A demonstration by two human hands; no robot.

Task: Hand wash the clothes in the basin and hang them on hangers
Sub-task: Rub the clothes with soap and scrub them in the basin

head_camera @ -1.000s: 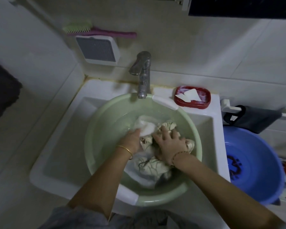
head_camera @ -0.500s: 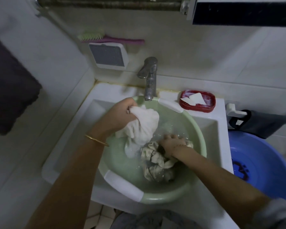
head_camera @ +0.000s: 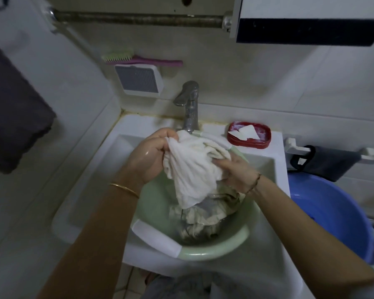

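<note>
A pale green basin (head_camera: 214,250) sits in the white sink (head_camera: 125,134), holding water and a wet patterned garment (head_camera: 205,214). Above it hangs a white cloth (head_camera: 192,169), lifted clear of the water except for its lower end. My left hand (head_camera: 151,154) grips the cloth's upper left corner. My right hand (head_camera: 235,171) clutches its right side, just over the patterned garment. No hangers are in view.
A metal tap (head_camera: 189,104) rises behind the basin. A red soap dish (head_camera: 248,134) with soap sits on the sink's right back corner. A blue tub (head_camera: 333,219) stands to the right, a dark towel (head_camera: 11,117) hangs at left, and a pink brush (head_camera: 143,59) rests above.
My left hand lifted the white cloth out of the water and up toward the tap. My right hand left the patterned garment and took hold of the white cloth too.
</note>
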